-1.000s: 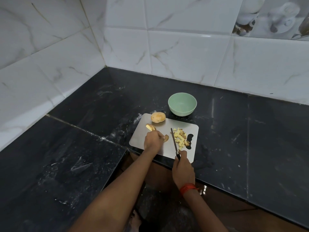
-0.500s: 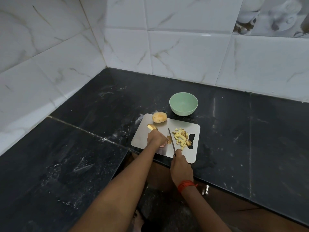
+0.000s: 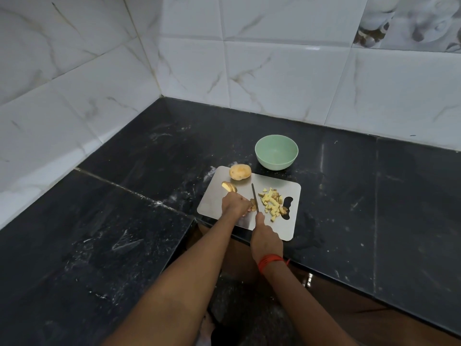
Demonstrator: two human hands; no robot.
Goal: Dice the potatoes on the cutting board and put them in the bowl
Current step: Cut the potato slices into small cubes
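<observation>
A second ago there was a gap between the knife [image 3: 254, 196] and our left hand [image 3: 235, 203]. Now the thin dark blade has come right up beside the small potato piece [image 3: 253, 206] that peeks out under our left fingers. Our right hand [image 3: 265, 237] has moved up onto the near part of the cutting board [image 3: 290, 228]. The whole potato, the pile of cubes and the bowl have stayed where they were.

Our left hand is curled down, fingers bent over the small potato piece to hold it on the board. Our right hand is wrapped tight round the knife handle, with the blade pointing away from us. A red thread band [image 3: 270, 260] goes round that wrist.

The cutting board is flat, gray and looks like dull metal, with round corners and a wavy hole on its right side. It lies near the edge of the black stone counter [image 3: 374, 196], which is shiny with white scuffs. The whole potato [image 3: 240, 172] is oval, tan and smooth, and sits at the far left corner of the board. A cut potato half [image 3: 229, 187] lies just behind our left hand. The potato cubes [image 3: 272, 202] are pale yellow and blocky, in a loose pile beside the hole. The round light green bowl [image 3: 276, 152] stands on the counter just past the board. The walls have glossy white tiles [image 3: 274, 78] with thin brown veins.
</observation>
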